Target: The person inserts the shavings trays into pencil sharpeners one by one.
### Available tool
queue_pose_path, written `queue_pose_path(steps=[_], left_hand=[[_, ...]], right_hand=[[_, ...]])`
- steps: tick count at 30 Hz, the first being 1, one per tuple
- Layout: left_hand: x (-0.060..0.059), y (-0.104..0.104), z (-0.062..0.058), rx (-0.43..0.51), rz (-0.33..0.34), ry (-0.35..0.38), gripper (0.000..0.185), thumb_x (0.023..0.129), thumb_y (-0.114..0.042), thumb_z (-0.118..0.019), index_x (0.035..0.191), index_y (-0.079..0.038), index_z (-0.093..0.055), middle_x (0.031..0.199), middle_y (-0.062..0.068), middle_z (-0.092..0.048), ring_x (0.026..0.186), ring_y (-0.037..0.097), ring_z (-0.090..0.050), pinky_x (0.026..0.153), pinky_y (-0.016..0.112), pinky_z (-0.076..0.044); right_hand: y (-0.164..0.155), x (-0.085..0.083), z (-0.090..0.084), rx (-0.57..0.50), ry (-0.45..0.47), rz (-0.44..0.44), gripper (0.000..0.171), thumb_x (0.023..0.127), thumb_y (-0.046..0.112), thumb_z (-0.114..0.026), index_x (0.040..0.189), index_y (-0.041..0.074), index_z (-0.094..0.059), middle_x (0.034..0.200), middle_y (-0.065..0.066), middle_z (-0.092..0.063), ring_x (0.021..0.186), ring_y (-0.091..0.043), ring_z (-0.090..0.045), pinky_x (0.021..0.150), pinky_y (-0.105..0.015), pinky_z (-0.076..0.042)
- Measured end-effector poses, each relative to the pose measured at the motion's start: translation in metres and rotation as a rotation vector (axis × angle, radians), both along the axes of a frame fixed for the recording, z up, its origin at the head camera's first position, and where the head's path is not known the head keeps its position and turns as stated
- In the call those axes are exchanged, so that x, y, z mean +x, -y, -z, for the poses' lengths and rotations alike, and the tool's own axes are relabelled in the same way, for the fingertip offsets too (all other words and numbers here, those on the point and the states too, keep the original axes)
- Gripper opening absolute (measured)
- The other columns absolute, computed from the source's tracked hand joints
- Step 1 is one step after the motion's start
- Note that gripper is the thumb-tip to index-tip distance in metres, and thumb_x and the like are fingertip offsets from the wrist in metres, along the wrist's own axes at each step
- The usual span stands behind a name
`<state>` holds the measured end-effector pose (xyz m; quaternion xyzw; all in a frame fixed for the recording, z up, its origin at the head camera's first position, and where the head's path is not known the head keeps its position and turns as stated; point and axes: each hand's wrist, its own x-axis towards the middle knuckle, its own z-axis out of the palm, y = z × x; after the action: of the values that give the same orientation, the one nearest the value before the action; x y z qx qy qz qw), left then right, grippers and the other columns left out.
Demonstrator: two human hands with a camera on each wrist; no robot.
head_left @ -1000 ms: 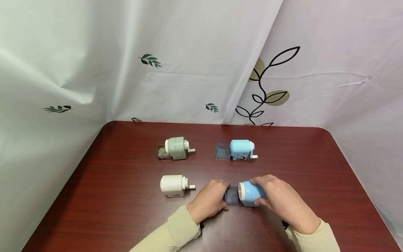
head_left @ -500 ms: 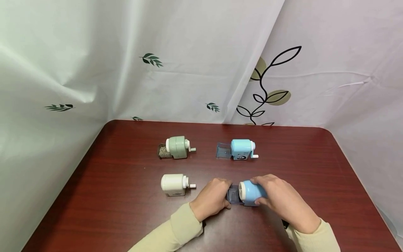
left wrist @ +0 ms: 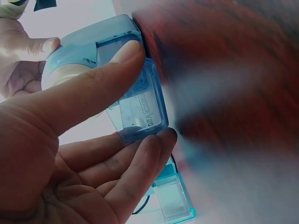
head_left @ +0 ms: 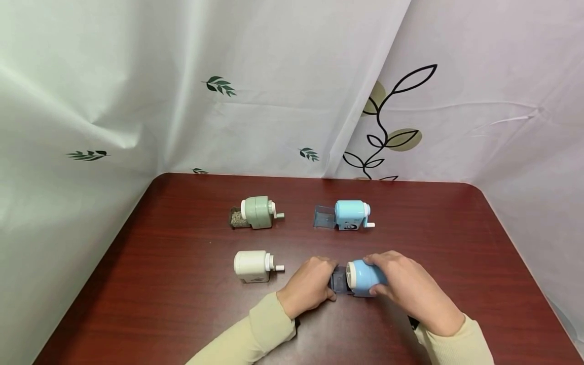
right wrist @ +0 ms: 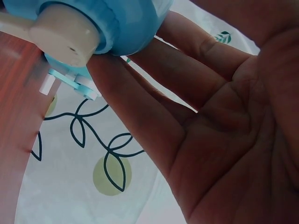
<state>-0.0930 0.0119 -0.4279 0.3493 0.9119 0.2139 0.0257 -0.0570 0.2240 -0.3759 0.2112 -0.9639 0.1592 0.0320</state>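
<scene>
From the head view we grip the blue sharpener (head_left: 362, 277) at the table's (head_left: 182, 304) near middle with our right hand (head_left: 403, 284) while our left hand (head_left: 310, 286) pinches its clear drawer (head_left: 338, 280), the left wrist view shows thumb and fingers (left wrist: 140, 158) clamping that drawer (left wrist: 140, 107), and the right wrist view shows fingers (right wrist: 140, 121) curled around the sharpener (right wrist: 93, 23).

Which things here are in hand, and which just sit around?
In hand:
near blue sharpener, held by right hand
its clear drawer, pinched by left hand

Lying about:
far blue sharpener, drawer out
green sharpener, drawer of shavings out
white sharpener
</scene>
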Motion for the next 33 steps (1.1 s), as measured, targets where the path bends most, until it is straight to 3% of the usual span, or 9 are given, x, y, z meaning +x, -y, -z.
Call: queue_pose_path(steps=[15,25,33], left_hand=[[-0.001,-0.004,0.002,-0.013,0.001,-0.002,0.043,0.061,-0.019,-0.097,0.092,-0.007,-0.070,0.084,0.001,-0.069,0.083,0.012,-0.067,0.073,0.024,-0.055],[0.000,-0.009,0.002,-0.014,0.004,0.000,0.047,0.062,-0.018,-0.097,0.100,-0.006,-0.071,0.090,0.002,-0.071,0.086,0.012,-0.068,0.077,0.023,-0.055],[0.001,-0.010,0.003,-0.025,-0.010,-0.010,0.051,0.062,-0.019,-0.097,0.104,-0.005,-0.072,0.092,0.002,-0.071,0.089,0.013,-0.068,0.079,0.023,-0.055]], right_hand=[[0.000,-0.001,0.000,-0.006,0.019,0.003,0.051,0.064,0.017,-0.095,0.109,0.009,-0.072,0.105,-0.002,-0.071,0.098,-0.022,-0.066,0.079,-0.044,-0.054],[-0.002,0.001,0.002,-0.015,-0.042,-0.006,0.051,0.062,0.014,-0.095,0.107,0.009,-0.072,0.102,-0.001,-0.071,0.094,-0.020,-0.066,0.077,-0.042,-0.055],[-0.001,0.001,0.001,-0.018,-0.033,-0.004,0.051,0.062,0.013,-0.095,0.108,0.007,-0.072,0.103,-0.003,-0.071,0.096,-0.021,-0.066,0.079,-0.043,-0.055]])
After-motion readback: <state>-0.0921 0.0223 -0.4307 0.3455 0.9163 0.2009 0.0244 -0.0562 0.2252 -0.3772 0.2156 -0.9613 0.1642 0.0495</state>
